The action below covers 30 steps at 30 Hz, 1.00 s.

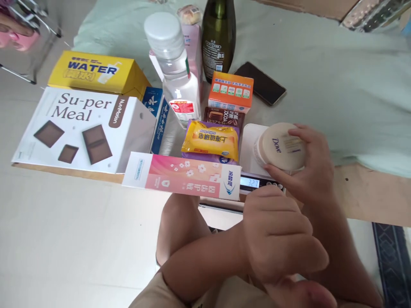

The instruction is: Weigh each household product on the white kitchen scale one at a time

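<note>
The right hand (317, 164) grips the Dove jar (282, 147) from opposite sides, likely for stability, at the digital scale (249, 143); the left hand (279, 233) is curled closed.

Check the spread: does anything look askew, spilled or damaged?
The long pink-and-white box lies slightly aslant at the front edge of the brown board and seems to jut past it, so it looks precarious. I see no spill or damage.
</note>
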Available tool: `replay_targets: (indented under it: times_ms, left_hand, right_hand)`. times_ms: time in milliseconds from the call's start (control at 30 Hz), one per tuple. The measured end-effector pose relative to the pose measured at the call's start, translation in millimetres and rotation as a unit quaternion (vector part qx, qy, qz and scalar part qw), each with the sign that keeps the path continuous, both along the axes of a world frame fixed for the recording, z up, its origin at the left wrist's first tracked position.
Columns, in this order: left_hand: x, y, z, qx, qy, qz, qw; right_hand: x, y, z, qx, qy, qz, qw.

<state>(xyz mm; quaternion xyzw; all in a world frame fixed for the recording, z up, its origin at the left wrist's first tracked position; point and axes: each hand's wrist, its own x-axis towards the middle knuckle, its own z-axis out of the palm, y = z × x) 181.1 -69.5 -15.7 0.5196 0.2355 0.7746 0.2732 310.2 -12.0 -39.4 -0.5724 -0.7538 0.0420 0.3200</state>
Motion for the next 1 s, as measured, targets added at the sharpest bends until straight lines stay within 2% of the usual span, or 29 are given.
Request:
replay_targets:
  times_ms: [233, 367, 533, 700, 833, 900, 1000]
  left_hand:
    - [-7.3, -0.6, -0.6, 0.006, 0.025, -0.025, 0.999]
    - [-1.9, -1.0, -10.7, 0.004, 0.009, -0.026, 1.0]
    - [6.6, -6.7, -21.9, -0.015, 0.128, -0.049, 0.99]
    - [11.3, -9.7, -15.8, -0.026, 0.03, -0.026, 0.999]
    - [12.3, -14.7, -18.3, -0.034, 0.15, -0.052, 0.987]
    - [12.3, -16.7, -20.5, -0.016, 0.113, -0.041, 0.993]
    - [11.3, -17.9, -20.5, -0.013, 0.057, -0.043, 0.997]
  right_hand:
    - [3.4, 0.8, -3.8, 0.022, -0.007, 0.004, 1.0]
    - [2.7, 0.3, -4.7, 0.016, 0.005, 0.0, 1.0]
    - [4.9, 0.8, -9.7, 0.042, 0.071, -0.005, 0.997]
    - [15.6, -2.5, -12.7, 0.093, 0.12, 0.017, 0.988]
    - [12.0, 7.5, 0.1, 0.103, 0.135, 0.025, 0.985]
    - [0.2, 26.6, 13.9, 0.095, 0.126, 0.025, 0.987]
    - [-27.3, 73.4, 36.9, 0.073, 0.116, 0.039, 0.99]
